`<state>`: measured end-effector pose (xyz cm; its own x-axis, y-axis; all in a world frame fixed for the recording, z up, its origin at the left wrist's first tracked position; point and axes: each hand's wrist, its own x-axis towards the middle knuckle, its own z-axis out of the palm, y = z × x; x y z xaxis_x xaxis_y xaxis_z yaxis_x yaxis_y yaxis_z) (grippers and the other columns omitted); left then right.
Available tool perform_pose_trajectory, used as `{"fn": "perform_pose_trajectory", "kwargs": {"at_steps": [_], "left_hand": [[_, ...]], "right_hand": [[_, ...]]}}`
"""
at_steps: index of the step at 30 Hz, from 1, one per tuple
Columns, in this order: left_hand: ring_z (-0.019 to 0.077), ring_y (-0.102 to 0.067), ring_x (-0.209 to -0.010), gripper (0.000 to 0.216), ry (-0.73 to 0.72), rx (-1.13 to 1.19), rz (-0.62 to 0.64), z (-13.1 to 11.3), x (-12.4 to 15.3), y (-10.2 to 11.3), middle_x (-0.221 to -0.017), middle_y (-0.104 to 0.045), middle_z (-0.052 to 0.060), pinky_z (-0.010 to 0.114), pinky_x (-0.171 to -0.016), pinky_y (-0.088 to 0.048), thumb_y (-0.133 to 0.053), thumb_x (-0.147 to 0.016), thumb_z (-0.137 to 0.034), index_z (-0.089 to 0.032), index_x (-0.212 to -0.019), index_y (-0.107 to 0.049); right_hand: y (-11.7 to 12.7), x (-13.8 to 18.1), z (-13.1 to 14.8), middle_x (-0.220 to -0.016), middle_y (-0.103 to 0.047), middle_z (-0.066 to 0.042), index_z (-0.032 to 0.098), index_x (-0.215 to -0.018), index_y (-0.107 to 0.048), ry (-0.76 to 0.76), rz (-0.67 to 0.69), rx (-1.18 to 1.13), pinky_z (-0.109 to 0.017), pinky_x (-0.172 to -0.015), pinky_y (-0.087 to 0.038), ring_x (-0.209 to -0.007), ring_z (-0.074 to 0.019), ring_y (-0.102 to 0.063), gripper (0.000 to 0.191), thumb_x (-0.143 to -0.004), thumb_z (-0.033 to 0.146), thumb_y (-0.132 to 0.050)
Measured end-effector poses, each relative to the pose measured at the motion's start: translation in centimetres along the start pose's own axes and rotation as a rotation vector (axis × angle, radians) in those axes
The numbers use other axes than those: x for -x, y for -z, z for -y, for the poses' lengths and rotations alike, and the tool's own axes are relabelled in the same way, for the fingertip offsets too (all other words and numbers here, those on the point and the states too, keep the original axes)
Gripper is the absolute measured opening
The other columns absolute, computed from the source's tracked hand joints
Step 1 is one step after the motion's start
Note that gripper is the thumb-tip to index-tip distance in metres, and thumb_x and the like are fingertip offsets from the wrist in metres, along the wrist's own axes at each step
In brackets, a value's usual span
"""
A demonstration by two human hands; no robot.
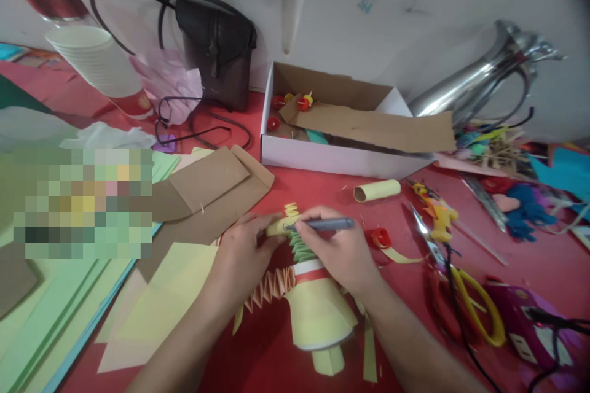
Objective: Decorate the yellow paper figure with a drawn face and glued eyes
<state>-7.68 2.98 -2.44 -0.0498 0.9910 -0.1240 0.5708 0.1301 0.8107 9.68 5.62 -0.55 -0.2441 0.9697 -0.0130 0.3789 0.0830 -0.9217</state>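
A paper-cup figure wrapped in yellow paper lies on the red table, with pink accordion-folded arms and a green accordion neck. My left hand is closed on the figure's small yellow head, pinching it at its left side. My right hand grips a grey marker pen, its tip touching the yellow head. The cup's open mouth points toward me.
A white cardboard box with red and yellow bits stands behind. A yellow paper roll, glue gun and yellow-handled scissors lie right. Brown card and green and yellow sheets lie left. A black bag and stacked cups stand at the back.
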Motion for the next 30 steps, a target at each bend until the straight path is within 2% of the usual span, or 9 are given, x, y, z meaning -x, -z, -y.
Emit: {"fn": "perform_pose_trajectory", "kwargs": {"at_steps": [22, 30], "left_hand": [[0.0209, -0.066, -0.093, 0.029, -0.005, -0.010, -0.003, -0.06, -0.07, 0.03, -0.104, -0.072, 0.002, 0.033, -0.084, -0.050, -0.060, -0.084, -0.027, -0.028, -0.110, -0.073], [0.0203, -0.066, -0.097, 0.029, -0.010, -0.012, -0.004, -0.06, -0.13, 0.08, -0.107, -0.072, 0.002, 0.033, -0.087, -0.050, -0.061, -0.084, -0.026, -0.028, -0.110, -0.073]], "right_hand": [[0.03, 0.03, 0.07, -0.079, -0.071, 0.001, 0.022, -0.085, -0.068, 0.012, 0.003, -0.001, -0.022, -0.062, -0.051, -0.071, -0.0132, -0.063, 0.007, -0.087, 0.027, -0.063], [0.04, 0.16, 0.02, -0.079, -0.071, 0.001, 0.022, -0.084, -0.067, 0.008, -0.001, 0.018, -0.024, -0.062, -0.052, -0.072, -0.0135, -0.064, 0.007, -0.087, 0.027, -0.063]]}}
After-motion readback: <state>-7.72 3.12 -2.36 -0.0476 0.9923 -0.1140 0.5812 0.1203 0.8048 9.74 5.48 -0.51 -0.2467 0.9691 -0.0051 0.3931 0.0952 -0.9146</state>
